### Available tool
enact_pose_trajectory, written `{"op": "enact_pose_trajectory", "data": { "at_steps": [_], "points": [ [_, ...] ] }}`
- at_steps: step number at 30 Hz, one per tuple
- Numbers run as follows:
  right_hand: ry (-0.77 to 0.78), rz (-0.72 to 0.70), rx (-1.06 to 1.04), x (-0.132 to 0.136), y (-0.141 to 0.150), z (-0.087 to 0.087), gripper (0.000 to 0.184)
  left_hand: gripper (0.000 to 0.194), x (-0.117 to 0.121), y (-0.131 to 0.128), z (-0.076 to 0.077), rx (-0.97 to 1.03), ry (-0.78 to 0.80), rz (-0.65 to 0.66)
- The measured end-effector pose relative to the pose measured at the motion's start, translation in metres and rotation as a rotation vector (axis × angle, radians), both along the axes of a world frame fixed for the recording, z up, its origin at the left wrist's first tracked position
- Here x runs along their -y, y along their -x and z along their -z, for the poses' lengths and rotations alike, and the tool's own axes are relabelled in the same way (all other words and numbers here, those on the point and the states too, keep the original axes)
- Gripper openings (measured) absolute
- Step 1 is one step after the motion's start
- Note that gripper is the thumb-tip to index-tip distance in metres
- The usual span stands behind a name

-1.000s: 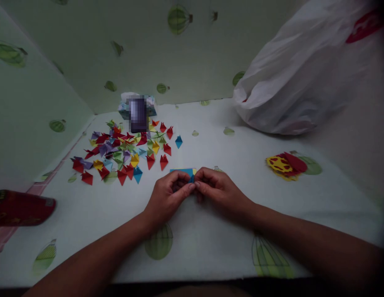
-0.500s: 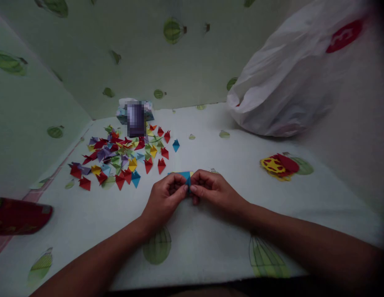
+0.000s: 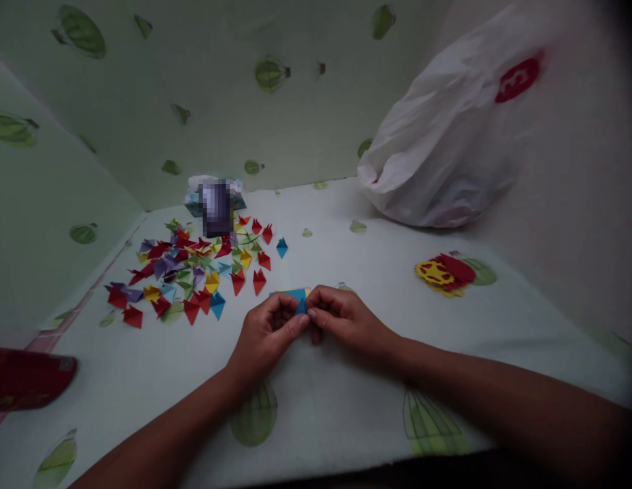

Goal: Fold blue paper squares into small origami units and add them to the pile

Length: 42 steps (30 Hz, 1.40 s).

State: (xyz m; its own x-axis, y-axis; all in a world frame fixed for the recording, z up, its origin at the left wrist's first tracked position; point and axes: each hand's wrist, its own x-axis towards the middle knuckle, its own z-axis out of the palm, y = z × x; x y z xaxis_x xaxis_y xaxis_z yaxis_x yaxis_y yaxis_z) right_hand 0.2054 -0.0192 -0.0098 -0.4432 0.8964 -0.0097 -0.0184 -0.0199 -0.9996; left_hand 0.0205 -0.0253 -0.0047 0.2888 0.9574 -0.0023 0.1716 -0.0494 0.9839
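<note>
Between my two hands is a small folded piece of blue paper (image 3: 300, 307), its pointed tip showing. My left hand (image 3: 272, 333) pinches it from the left with thumb and fingers. From the right, my right hand (image 3: 341, 316) pinches its other edge, fingertips nearly meeting those of the left. Just behind the hands lies a flat stack of paper sheets (image 3: 290, 293), blue on top with a yellow edge showing. Farther left spreads a pile of folded paper pieces (image 3: 188, 265) in red, yellow, purple, green and blue.
A tissue box (image 3: 238, 193) with a blurred dark object (image 3: 217, 207) before it stands at the back. A white plastic bag (image 3: 433, 156) leans at the back right. Yellow and red paper cutouts (image 3: 443, 273) lie at right, a red packet (image 3: 30, 378) at left.
The view has shifted slightly, moving the scene left and down. Both hands still pinch the blue paper, whose small pointed shape now shows more clearly between the fingertips.
</note>
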Motion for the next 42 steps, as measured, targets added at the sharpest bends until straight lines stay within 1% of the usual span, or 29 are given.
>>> {"op": "enact_pose_trajectory", "data": {
  "at_steps": [5, 8, 12, 15, 20, 23, 25, 28, 31, 34, 36, 38, 42],
  "points": [
    [-0.038, 0.006, 0.030, -0.0004, -0.0002, 0.0025, 0.014, 0.016, 0.0021, -0.0019, -0.0009, -0.094, -0.090, -0.018],
    [-0.045, 0.016, 0.030, -0.0006, 0.0000, 0.0028, 0.015, 0.013, 0.0027, -0.0029, -0.0015, -0.090, -0.101, -0.020],
    [-0.057, 0.037, 0.025, 0.0003, 0.0006, 0.0031, 0.015, 0.015, 0.0032, -0.0024, 0.0013, -0.060, -0.113, -0.076],
    [-0.072, 0.050, 0.042, 0.0013, 0.0011, 0.0038, 0.013, 0.013, 0.0043, -0.0017, 0.0037, -0.040, -0.104, -0.075],
    [-0.084, 0.059, 0.048, 0.0015, 0.0017, 0.0052, 0.012, 0.015, 0.0063, -0.0036, 0.0040, 0.004, -0.112, -0.140],
    [-0.075, 0.053, 0.057, 0.0015, 0.0016, 0.0049, 0.011, 0.009, 0.0062, -0.0046, 0.0026, -0.015, -0.118, -0.109],
    [-0.072, 0.046, 0.066, 0.0018, 0.0015, 0.0038, 0.012, 0.008, 0.0059, -0.0048, 0.0018, -0.047, -0.140, -0.114],
    [-0.101, 0.054, 0.099, 0.0025, 0.0011, 0.0023, 0.012, 0.008, 0.0055, -0.0047, 0.0014, -0.090, -0.196, -0.144],
    [-0.137, 0.066, 0.115, 0.0029, 0.0004, 0.0019, 0.012, 0.010, 0.0050, -0.0038, 0.0021, -0.100, -0.218, -0.140],
    [-0.127, 0.071, 0.096, 0.0026, -0.0002, 0.0014, 0.014, 0.012, 0.0044, -0.0023, 0.0038, -0.100, -0.212, -0.102],
    [-0.123, 0.075, 0.098, 0.0022, -0.0004, 0.0002, 0.015, 0.010, 0.0042, -0.0017, 0.0047, -0.094, -0.186, -0.091],
    [-0.132, 0.079, 0.112, 0.0020, -0.0004, -0.0010, 0.014, 0.009, 0.0043, -0.0018, 0.0049, -0.071, -0.148, -0.107],
    [-0.191, 0.105, 0.119, 0.0017, -0.0001, -0.0006, 0.012, 0.016, 0.0045, -0.0032, 0.0038, 0.008, -0.116, -0.123]
  ]
}}
